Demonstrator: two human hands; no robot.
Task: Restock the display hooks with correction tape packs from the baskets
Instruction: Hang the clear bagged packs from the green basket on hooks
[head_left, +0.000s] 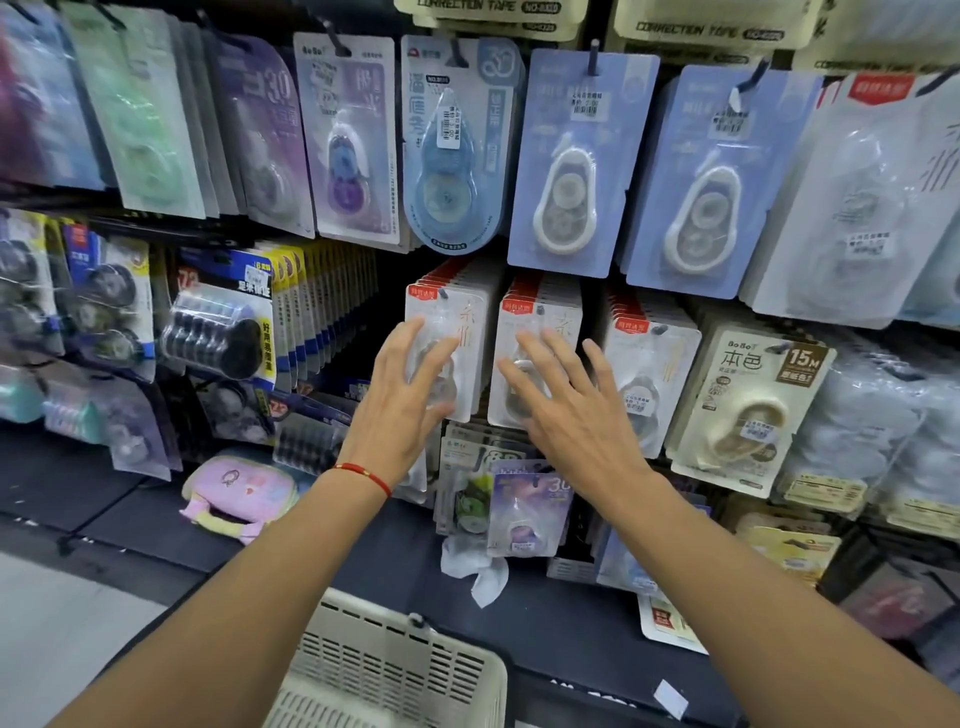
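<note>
Correction tape packs hang in rows on the display hooks (442, 294) of a shop wall. Two rows of white packs with a red label at the top corner hang side by side in the middle. Each pack is a flat white card with a clear plastic bubble, and a round grey tape roller sits inside the bubble.

The left hand (410, 384) lies flat on the front of the left white pack (457, 317), fingers straight and spread, gripping nothing. The right hand (566, 410) lies flat on the front of the next white pack (540, 322), just right of the first one, fingers also straight and spread. A thin red bracelet (363, 475) goes round the left wrist.

Right of these white packs hangs a third white row (649, 358), then a cream pack (748, 405) with a beige roller. Above the white packs hang blue packs (576, 161) with white rollers. Below the white packs hangs a purple pack (530, 512). A cream plastic basket (395, 670) with slotted sides sits well below the white packs, near the bottom edge. A pink pouch (239, 496) lies on the dark shelf, down and to the left of the white packs.
</note>
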